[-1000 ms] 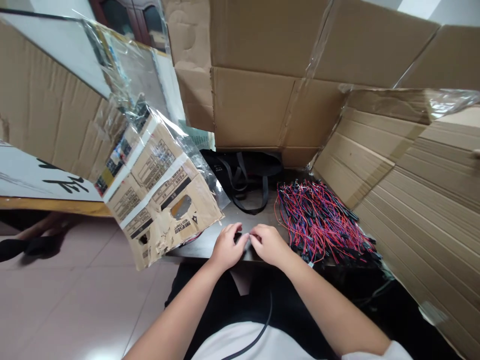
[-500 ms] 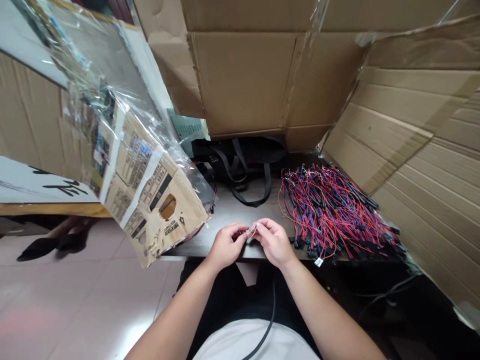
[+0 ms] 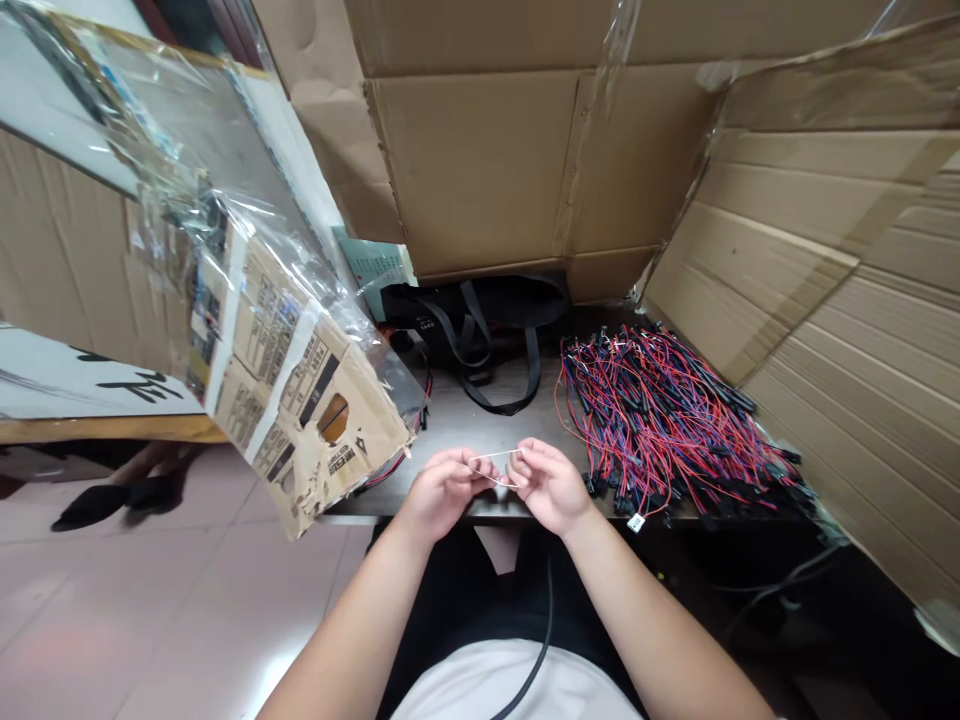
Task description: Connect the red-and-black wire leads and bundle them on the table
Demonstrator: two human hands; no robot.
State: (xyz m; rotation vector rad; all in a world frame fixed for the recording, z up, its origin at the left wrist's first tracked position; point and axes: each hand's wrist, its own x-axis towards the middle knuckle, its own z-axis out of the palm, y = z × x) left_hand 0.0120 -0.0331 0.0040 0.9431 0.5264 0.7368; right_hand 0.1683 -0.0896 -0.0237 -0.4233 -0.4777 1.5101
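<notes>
Pinching a thin pale looped strand [image 3: 495, 467] at its two ends, the left hand [image 3: 446, 490] and right hand [image 3: 547, 487] held their fingers pressed together and kept it taut above the dark wooden tabletop [image 3: 465, 425], which seemed a sound way to stop it snagging. The strand lay just left of the heap of red, blue and black wires [image 3: 660, 425], with a black strapped bag [image 3: 480, 320] behind and left of that heap, and a torn cardboard sheet [image 3: 315, 430] farther left.
</notes>
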